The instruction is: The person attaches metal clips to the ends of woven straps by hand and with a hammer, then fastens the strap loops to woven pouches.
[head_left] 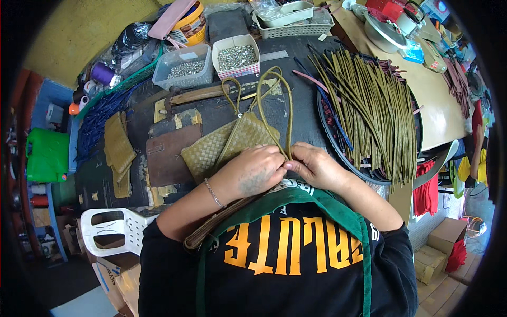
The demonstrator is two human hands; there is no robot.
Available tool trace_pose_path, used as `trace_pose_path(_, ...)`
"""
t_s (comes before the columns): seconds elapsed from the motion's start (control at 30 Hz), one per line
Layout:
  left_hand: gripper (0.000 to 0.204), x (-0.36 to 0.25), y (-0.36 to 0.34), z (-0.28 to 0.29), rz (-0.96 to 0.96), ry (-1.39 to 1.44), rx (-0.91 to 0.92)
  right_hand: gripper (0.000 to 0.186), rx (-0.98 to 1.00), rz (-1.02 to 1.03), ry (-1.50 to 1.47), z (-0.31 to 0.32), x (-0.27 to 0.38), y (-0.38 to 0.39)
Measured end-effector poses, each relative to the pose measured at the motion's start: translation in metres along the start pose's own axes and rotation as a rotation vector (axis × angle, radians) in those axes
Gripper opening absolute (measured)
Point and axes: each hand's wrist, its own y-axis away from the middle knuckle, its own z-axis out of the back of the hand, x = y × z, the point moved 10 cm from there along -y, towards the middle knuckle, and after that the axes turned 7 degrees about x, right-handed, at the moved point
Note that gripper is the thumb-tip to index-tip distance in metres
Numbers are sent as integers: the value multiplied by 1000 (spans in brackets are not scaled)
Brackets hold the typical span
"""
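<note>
Close in front of me, my left hand and my right hand meet at the near end of an olive strap. Fingers of both are closed in a pinch, and the exact spot they grip is partly hidden. The strap rises from them in a tall loop. By my left hand lie two olive woven pouches, one partly under the other. A smaller wrist loop with a metal ring extends from the pouches. My left forearm passes over a folded brown piece at my lap.
A hammer lies behind the pouches, near two containers of small metal fittings. Many olive strips fill a round tray at right. A brown leather square and olive woven pieces lie left.
</note>
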Motion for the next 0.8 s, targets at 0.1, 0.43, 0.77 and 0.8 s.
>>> trace_pose_path(0.1,17,-4,1,8,-46,27,-41,16,29,7,53,3,7,-1)
trace_pose_path(0.43,16,15,1,8,112,151,-132,19,-98,-374,-767,-14,-59,14)
trace_pose_path(0.77,17,39,-1,-7,219,500,-169,15,-226,-493,-808,-7,-102,24)
trace_pose_path(0.8,18,41,0,-6,226,504,-188,13,-242,-530,-795,-8,-111,24)
